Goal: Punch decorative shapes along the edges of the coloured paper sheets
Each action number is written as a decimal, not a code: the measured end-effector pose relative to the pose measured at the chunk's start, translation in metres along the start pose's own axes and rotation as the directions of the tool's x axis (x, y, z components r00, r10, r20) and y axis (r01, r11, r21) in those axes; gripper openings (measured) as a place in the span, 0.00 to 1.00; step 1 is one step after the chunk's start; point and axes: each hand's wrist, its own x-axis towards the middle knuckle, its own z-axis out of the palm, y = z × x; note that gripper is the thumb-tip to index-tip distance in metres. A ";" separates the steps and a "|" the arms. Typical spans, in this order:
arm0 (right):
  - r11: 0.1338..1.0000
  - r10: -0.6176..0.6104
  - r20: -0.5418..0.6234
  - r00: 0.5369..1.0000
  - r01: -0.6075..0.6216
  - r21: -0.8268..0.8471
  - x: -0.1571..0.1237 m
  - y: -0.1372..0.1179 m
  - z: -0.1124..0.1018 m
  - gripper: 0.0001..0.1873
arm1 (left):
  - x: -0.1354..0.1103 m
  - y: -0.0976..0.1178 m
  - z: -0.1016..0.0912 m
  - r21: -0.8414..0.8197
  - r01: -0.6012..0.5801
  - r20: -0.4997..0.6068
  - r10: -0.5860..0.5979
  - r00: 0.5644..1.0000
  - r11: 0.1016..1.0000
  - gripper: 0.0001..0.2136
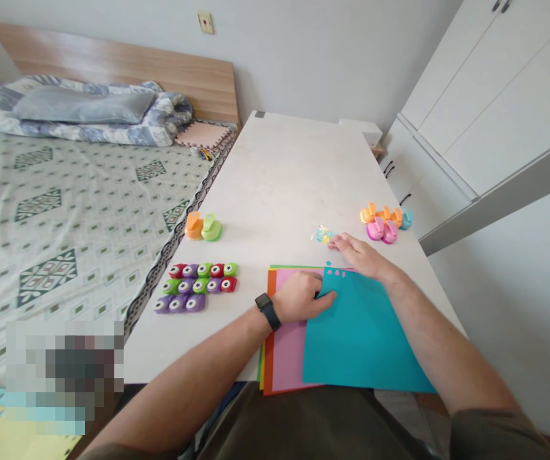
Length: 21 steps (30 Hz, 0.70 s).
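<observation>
My left hand [303,295] rests with curled fingers on the left edge of a teal paper sheet [361,338], pinching or pressing it; a dark watch is on the wrist. The teal sheet lies on top of pink [287,354], orange and green sheets at the table's near edge, and has small shapes punched along its top edge. My right hand [358,253] lies flat past the sheet's top edge, fingers stretched toward a little pile of paper cut-outs [323,235].
On the white table [279,166] sit several small round punches in rows [198,286], an orange and a green punch [202,226], and a cluster of orange, pink and teal punches [386,222]. A bed stands left, white cabinets right.
</observation>
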 end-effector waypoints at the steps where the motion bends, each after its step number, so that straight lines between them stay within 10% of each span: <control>1: 1.000 0.006 -0.011 1.000 -0.006 0.003 0.000 -0.001 -0.001 0.30 | 0.000 0.000 0.000 -0.006 0.002 0.001 -0.002 1.000 1.000 0.24; 8: 0.991 0.108 0.193 0.975 -0.122 0.063 -0.007 -0.011 -0.002 0.32 | -0.002 0.000 -0.001 -0.035 0.001 0.008 -0.001 1.000 0.999 0.23; 21: 0.998 0.054 -0.086 0.995 -0.055 -0.009 0.000 -0.002 -0.003 0.31 | -0.001 -0.001 -0.002 -0.040 0.036 0.003 -0.036 0.999 0.999 0.23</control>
